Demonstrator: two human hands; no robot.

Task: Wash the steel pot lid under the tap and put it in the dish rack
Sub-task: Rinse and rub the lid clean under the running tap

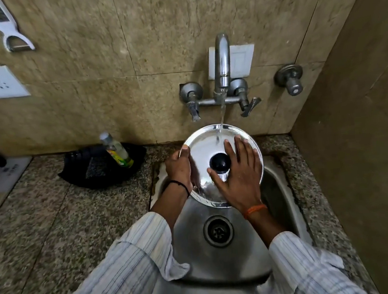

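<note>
A round steel pot lid [202, 143] with a black knob [220, 161] is held above the steel sink [224, 261], top side facing me. Water runs from the tap [221, 60] onto the lid's far part. My left hand [179, 168] grips the lid's left rim, thumb on top. My right hand [240, 173] lies flat on the lid's right half, fingers spread beside the knob. No dish rack is in view.
A black tray [89, 172] with a dish-soap bottle [117, 151] sits on the granite counter [54, 229] left of the sink. Tap handles [250, 105] stick out from the tiled wall. A wall [363, 132] closes in on the right. A peeler [12, 33] hangs top left.
</note>
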